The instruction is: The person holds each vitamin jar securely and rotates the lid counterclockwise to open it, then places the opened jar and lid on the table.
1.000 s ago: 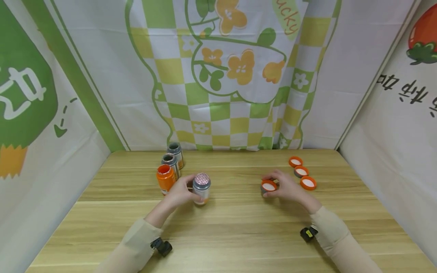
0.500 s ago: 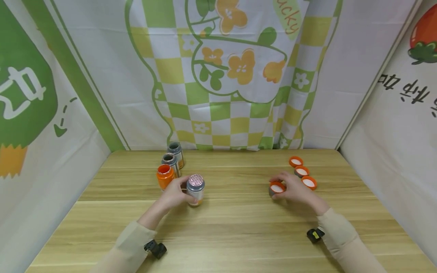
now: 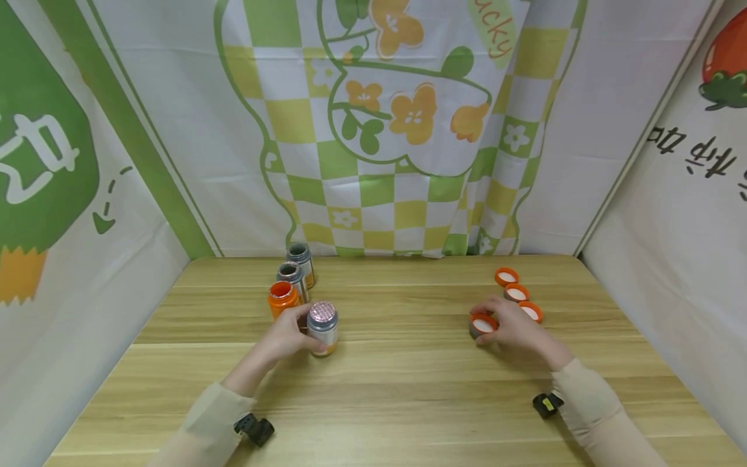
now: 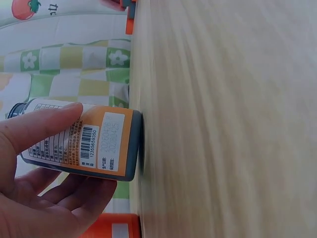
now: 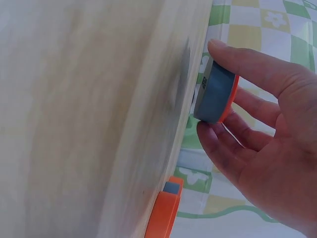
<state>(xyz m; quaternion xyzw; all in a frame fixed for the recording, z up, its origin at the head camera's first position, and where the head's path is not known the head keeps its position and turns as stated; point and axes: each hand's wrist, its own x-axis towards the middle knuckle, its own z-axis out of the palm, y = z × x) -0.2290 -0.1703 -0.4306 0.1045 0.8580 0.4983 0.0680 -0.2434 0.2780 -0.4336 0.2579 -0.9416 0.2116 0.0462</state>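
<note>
My left hand [image 3: 280,338] grips a grey jar [image 3: 323,329] with a white-and-orange label and a silvery foil seal over its mouth. In the left wrist view, the thumb lies across the printed label [image 4: 89,141] and the fingers curl round the other side. The jar is upright, its base at or just over the tabletop. On the right, my right hand [image 3: 516,331] pinches a grey-and-orange lid [image 3: 483,325] between thumb and fingers, its white inner face up. A narrow gap shows between the lid [image 5: 216,94] and the table in the right wrist view.
Just beyond the left hand stand an open orange jar [image 3: 283,299] and two open grey jars [image 3: 292,279] in a slanting row. Three lids lie inner side up beyond the right hand, including an orange lid [image 3: 506,277] at the back. A wooden table [image 3: 397,389] meets a curtain behind.
The left hand has moved the sealed jar leftward and slightly nearer. The right hand has carried its lid rightward, closer to the row of lids. The other jars and lids stay put.
</note>
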